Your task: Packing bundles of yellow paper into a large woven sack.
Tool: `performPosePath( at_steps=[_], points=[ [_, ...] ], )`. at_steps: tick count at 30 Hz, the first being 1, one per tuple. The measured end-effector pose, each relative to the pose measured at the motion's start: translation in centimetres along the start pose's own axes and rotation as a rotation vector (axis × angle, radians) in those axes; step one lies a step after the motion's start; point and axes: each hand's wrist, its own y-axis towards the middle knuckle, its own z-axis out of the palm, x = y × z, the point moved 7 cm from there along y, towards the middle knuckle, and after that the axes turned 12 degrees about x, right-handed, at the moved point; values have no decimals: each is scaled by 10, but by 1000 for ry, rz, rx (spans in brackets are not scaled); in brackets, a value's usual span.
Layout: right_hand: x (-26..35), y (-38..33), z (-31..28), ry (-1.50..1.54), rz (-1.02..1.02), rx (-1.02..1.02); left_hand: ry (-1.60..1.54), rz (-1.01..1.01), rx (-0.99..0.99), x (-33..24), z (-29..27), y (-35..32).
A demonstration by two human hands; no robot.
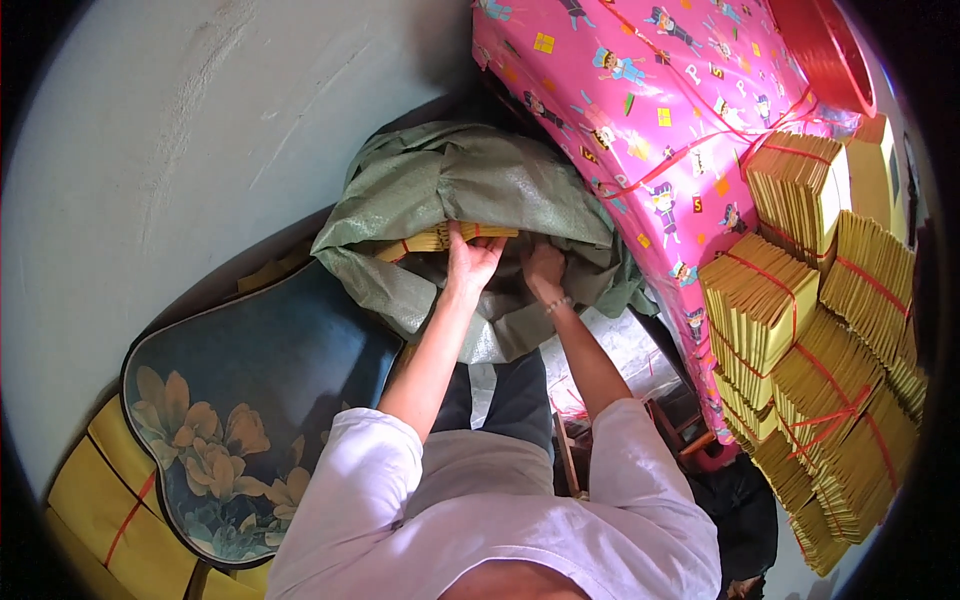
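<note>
A green woven sack [440, 180] stands in front of me with its mouth gaping toward my body. Both hands reach into it. Just inside the opening lies a bundle of folded yellow paper [425, 241] with a red tie around it. My left hand [474, 262] is closed on the near side of this bundle, its thumb up against the paper. To its right, my right hand [543, 268] is inside the sack, apart from the visible part of the bundle. Its fingers are bent down into shadow, and whatever they touch is hidden.
At right, yellow paper bundles [760, 290] with red ties are piled against a large pink patterned package [640, 120]. A red plastic tub [835, 55] sits above. On the left, a dark blue floral board [250, 400] rests over more yellow bundles [110, 500]. A grey wall [180, 130] rises behind.
</note>
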Motion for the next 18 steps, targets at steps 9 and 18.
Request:
performPosePath(
  at_steps=[9, 18],
  points=[
    [-32, 39, 9, 298, -143, -589, -17, -94, 87, 42, 19, 5],
    [6, -17, 6, 38, -15, -111, -22, 47, -30, 8, 23, 4]
  ],
)
